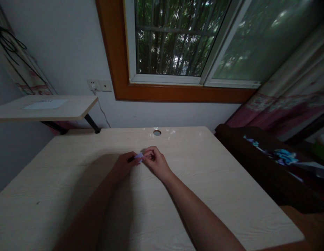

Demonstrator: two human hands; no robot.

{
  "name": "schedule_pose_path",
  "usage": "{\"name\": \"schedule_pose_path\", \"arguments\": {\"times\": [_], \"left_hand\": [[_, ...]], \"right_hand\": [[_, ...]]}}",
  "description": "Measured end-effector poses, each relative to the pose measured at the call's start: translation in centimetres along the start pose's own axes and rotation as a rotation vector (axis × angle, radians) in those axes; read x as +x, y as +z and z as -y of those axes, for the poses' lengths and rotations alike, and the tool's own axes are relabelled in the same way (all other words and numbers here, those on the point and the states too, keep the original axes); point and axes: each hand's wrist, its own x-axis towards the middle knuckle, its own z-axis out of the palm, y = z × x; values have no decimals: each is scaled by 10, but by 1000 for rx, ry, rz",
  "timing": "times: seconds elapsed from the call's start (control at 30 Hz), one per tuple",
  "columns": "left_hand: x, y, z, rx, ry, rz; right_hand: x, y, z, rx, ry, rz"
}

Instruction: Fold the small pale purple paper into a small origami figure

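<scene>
Head view: left hand (126, 161) and right hand (156, 161), both in a narrow pinch on one small pale-purple piece (139, 157).

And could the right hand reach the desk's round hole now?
Likely yes: only desktop shows between the right hand and the round hole, though that hand is at the purple piece.
</scene>
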Motion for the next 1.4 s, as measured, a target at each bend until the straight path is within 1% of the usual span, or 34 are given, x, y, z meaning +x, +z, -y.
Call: {"name": "schedule_pose_path", "arguments": {"times": [0.37,0.47,0.67,0.93,1.1,1.27,1.4], "left_hand": [[-1,4,-2,214,88,7],[-2,5,-4,209,101,0],[-4,3,-5,148,83,-26],[-6,1,-10,185,64,-36],[-5,2,-11,193,63,-16],[-4,3,-15,191,66,20],[-3,2,-12,145,46,29]], "right_hand": [[2,0,-5,84,24,-50],[3,0,-6,85,32,-45],[1,1,-2,47,28,-12],[-2,1,1,-19,11,33],[-1,1,3,-44,9,17],[-1,0,2,-1,5,-2],[-1,0,1,28,4,-10]]}}
